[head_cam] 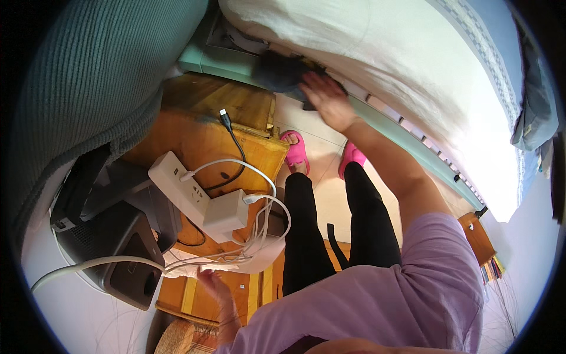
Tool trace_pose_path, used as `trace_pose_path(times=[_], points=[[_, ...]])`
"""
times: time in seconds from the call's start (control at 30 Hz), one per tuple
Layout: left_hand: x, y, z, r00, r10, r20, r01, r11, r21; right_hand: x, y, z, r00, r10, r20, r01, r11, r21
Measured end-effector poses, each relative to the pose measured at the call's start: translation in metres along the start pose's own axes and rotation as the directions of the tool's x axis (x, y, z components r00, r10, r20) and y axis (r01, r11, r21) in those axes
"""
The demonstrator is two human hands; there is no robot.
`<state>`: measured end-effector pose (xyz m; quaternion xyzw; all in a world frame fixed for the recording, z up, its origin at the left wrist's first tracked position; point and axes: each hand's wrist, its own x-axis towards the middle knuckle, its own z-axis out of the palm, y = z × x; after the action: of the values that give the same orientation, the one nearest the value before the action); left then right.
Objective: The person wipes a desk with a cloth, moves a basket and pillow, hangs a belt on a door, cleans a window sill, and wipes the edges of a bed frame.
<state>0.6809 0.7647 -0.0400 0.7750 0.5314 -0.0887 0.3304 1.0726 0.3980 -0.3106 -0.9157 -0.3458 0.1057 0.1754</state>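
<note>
My right hand (329, 99) reaches over a dark cloth (281, 73) that lies at the pale green bed frame (389, 126). Its fingers look stretched out and blurred, with part of the cloth behind them. Whether they touch the cloth is unclear. Low on the left, my left hand (214, 283) is beside a pale pink cloth-like item (181, 263), its fingertips partly lost in the bright patch there. Just above that hand, several white cables (261, 239) run from a white power strip (181, 190) with a white charger block (225, 214) plugged in.
A wooden cabinet (261, 148) bears the power strip and a black USB cable (226, 119). Dark electronic equipment (119, 239) stands at left, below a ribbed green cover (110, 66). A bed with white bedding (398, 57) fills the upper right. Pink slippers (297, 152) are on the tiled floor (329, 199).
</note>
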Motion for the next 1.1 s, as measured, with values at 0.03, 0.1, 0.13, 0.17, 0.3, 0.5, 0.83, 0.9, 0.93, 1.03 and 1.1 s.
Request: trace_pose_path(times=[0.03,0.1,0.13,0.17,0.3,0.5,0.83,0.9,0.93,1.03,1.1], points=[[-0.011,0.004,0.012,0.993,0.044,0.112,-0.048,0.998,0.035,-0.010,0.004,-0.009,0.999,0.029,0.014,-0.028,0.995,-0.098],[-0.036,0.029,0.041,0.979,-0.037,0.200,0.042,0.999,-0.024,0.014,-0.012,-0.011,0.968,0.202,-0.147,-0.221,0.967,-0.128],[-0.042,0.045,0.050,0.948,-0.112,0.296,0.138,0.988,-0.068,0.041,-0.014,-0.019,0.967,0.209,-0.145,-0.227,0.966,-0.122],[-0.040,0.059,0.057,0.949,-0.108,0.297,0.132,0.989,-0.061,0.078,0.001,-0.027,0.898,0.430,0.095,-0.437,0.896,0.073],[-0.037,0.079,0.069,0.926,-0.139,0.351,0.166,0.985,-0.050,0.058,0.015,0.000,0.881,0.472,0.025,-0.468,0.866,0.175],[-0.031,0.073,0.043,0.966,-0.137,0.220,0.152,0.987,-0.052,-0.055,0.005,0.010,0.990,-0.141,0.007,0.141,0.987,-0.077],[-0.021,0.160,0.076,0.482,0.572,0.663,-0.817,0.567,0.104,0.188,-0.022,0.048,0.960,0.270,-0.075,-0.210,0.869,0.449],[0.007,0.157,0.084,0.456,0.669,0.587,-0.865,0.489,0.114,0.200,-0.036,0.033,0.874,0.485,0.024,-0.438,0.764,0.473],[0.020,0.159,0.087,0.419,0.738,0.529,-0.903,0.397,0.161,0.192,-0.039,0.038,0.923,0.376,-0.078,-0.309,0.849,0.428],[0.036,0.090,0.086,0.379,0.803,0.460,-0.925,0.340,0.168,0.160,-0.041,0.038,0.986,0.073,-0.148,-0.011,0.923,0.384],[0.043,0.085,0.093,0.373,0.811,0.450,-0.924,0.368,0.103,0.133,-0.033,0.036,0.927,-0.344,-0.151,0.351,0.936,0.022]])
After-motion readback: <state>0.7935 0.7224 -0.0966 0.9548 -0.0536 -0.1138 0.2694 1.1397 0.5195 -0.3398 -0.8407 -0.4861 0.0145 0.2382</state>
